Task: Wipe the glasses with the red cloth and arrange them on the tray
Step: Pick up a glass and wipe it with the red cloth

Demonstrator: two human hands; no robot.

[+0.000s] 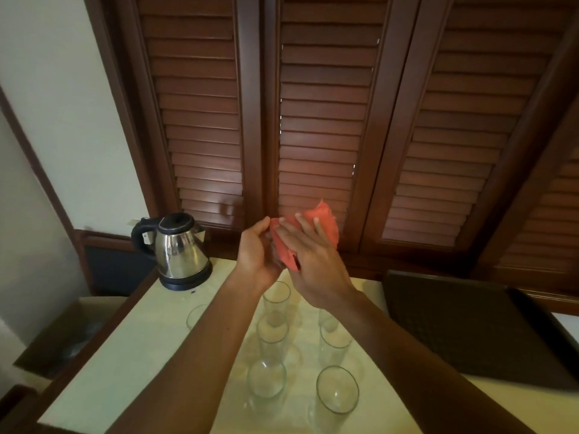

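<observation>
Both hands are raised above the table in front of the shutters. My left hand (pixel 255 252) curls round what looks like a clear glass (pixel 275 253), mostly hidden by the red cloth (pixel 326 222). My right hand (pixel 308 255) holds the cloth against it, fingers spread over the fabric. Several empty clear glasses stand below on the pale tabletop (pixel 131 364), among them a near one (pixel 336 389), a middle one (pixel 272 335) and a far one (pixel 276 297). Another glass (pixel 195 316) is half hidden behind my left forearm. The dark tray (pixel 470 324) lies at the right and holds nothing.
A steel electric kettle (pixel 180 250) with a black handle stands at the table's back left corner. Brown louvred shutters (pixel 316 126) rise right behind the table. A dark box (pixel 62 336) sits lower at the left, beside the table's edge.
</observation>
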